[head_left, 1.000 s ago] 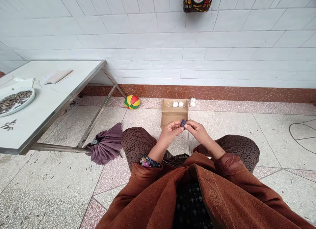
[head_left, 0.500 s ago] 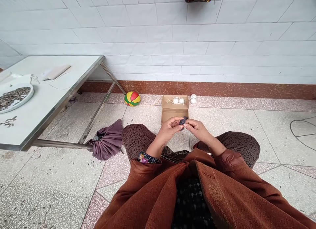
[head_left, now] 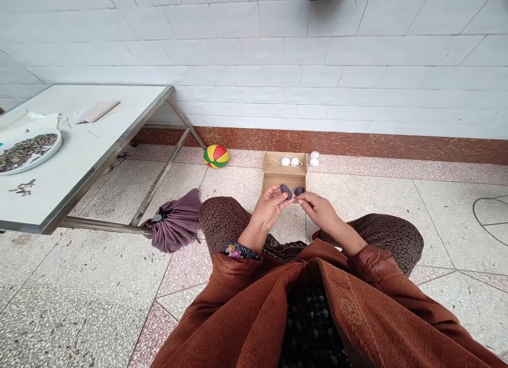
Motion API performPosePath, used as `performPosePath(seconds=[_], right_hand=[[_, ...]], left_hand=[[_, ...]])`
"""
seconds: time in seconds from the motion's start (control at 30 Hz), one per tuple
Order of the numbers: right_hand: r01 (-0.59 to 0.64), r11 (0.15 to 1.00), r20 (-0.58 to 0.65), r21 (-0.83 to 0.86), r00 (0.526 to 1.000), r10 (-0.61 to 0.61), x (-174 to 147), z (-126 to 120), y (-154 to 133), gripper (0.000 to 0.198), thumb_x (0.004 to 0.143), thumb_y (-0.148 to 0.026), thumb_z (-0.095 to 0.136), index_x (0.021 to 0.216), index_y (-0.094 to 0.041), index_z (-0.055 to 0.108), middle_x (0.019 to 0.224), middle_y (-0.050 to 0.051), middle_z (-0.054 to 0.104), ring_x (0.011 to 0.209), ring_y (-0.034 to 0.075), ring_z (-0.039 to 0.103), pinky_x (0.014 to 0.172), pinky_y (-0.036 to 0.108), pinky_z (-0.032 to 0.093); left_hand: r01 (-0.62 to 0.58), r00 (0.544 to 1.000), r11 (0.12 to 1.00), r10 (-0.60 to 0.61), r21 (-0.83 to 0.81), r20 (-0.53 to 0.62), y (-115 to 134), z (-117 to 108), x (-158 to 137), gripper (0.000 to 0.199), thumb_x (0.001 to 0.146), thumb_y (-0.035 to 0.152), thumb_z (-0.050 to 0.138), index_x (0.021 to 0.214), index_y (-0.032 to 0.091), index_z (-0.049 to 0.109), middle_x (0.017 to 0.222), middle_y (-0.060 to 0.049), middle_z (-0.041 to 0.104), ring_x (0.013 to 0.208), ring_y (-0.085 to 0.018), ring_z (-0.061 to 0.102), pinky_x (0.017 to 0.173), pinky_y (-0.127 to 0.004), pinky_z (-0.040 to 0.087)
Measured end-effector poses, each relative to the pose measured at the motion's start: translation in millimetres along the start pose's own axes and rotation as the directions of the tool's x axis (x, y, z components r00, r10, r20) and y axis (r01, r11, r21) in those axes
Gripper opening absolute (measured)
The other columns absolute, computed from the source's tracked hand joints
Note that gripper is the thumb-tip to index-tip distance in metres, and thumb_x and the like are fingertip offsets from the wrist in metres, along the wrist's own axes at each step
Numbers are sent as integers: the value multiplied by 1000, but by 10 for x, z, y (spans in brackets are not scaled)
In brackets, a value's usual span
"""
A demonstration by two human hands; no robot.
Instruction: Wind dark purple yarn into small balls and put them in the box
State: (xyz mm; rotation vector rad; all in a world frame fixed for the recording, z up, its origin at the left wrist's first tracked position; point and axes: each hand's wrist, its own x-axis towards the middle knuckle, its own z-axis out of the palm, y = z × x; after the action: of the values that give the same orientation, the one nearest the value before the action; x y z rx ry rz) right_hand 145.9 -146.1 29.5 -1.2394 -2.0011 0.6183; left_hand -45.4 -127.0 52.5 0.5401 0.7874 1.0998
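My left hand [head_left: 270,205] is closed on a small dark blue-grey knitted piece [head_left: 286,191], held up between thumb and fingers. Close beside it, my right hand [head_left: 317,207] pinches at the piece's lower right edge; anything thin between those fingertips is too small to make out. Just beyond the fingertips shows a round, dark ball, seemingly of yarn [head_left: 299,190], in the front part of an open cardboard box [head_left: 270,182]. Two white balls [head_left: 290,161] with a loose cord lie in the box's back part.
Two more white balls [head_left: 314,158] sit right of the box. A striped toy ball [head_left: 216,156] and a gathered purple cloth bag [head_left: 174,222] lie near a metal-framed table [head_left: 91,162]. On the table are a plate of seed-like pieces [head_left: 32,150] and a folded cloth [head_left: 98,111]. A wire ring [head_left: 476,214] is at right.
My hands have drawn slightly apart, and the knitted piece has shifted left and tilted in my left hand. The dark ball in the box now shows between them. The view has shifted a little.
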Motion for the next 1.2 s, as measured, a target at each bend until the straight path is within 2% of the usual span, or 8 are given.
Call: performPosePath(seconds=[0.13,0.23,0.47,0.67,0.83,0.9,1.07,1.2], right_hand=[[28,998,36,-53,999,-26,-5,13,-46,14,99,-26,53,95,-23,66,89,5,71,84,21,68,77,33,52],[77,994,68,-78,995,-72,-9,26,-80,15,100,-26,52,95,-23,67,89,5,71,85,21,68,79,34,53],[123,992,36,28,992,-124,29,-42,-136,13,99,-25,55,98,-23,68,91,5,72,83,19,68,78,32,53],[116,993,-28,29,993,-115,174,-222,-28,14,99,-25,56,94,-23,68,88,5,69,82,19,65,74,31,50],[30,998,-118,59,993,-23,191,-158,131,17,98,-29,55,89,-22,67,83,4,67,80,19,63,75,32,50],[-1,997,-115,79,993,10,151,-83,167,18,99,-29,52,89,-22,66,83,4,67,79,19,63,74,32,50],[-14,995,-41,97,999,18,16,89,220,20,99,-30,48,91,-23,64,85,4,67,80,19,63,75,31,51],[8,1000,29,17,1000,-8,-62,156,226,20,101,-29,48,93,-23,64,86,4,66,83,19,63,77,31,51]], left_hand=[[-70,995,996,75,61,-72,-42,-32,47,48,61,21,88,97,17,58,85,0,68,79,-13,67,81,-33,54],[-105,988,987,117,122,-101,-96,-29,68,47,61,22,86,98,18,57,85,1,67,77,-11,63,76,-30,52],[-207,971,937,233,280,-63,-277,56,59,39,63,24,82,94,18,58,82,2,64,77,-10,57,74,-25,47],[-98,990,944,61,316,125,-305,119,-35,37,66,31,84,92,17,61,78,2,63,74,-12,58,71,-27,47],[-49,978,953,-16,300,209,-267,161,-88,37,65,29,85,92,17,63,79,1,64,74,-12,59,70,-28,48],[-40,980,958,-18,283,199,-259,169,-91,38,64,27,85,93,17,63,80,0,66,75,-12,60,72,-28,48],[-56,996,983,44,176,72,-263,153,-67,46,58,20,87,94,18,59,79,3,66,72,-10,60,70,-25,47],[-28,1000,993,29,113,-2,-269,124,-30,49,57,21,88,99,17,63,82,2,66,72,-9,59,69,-24,46]])
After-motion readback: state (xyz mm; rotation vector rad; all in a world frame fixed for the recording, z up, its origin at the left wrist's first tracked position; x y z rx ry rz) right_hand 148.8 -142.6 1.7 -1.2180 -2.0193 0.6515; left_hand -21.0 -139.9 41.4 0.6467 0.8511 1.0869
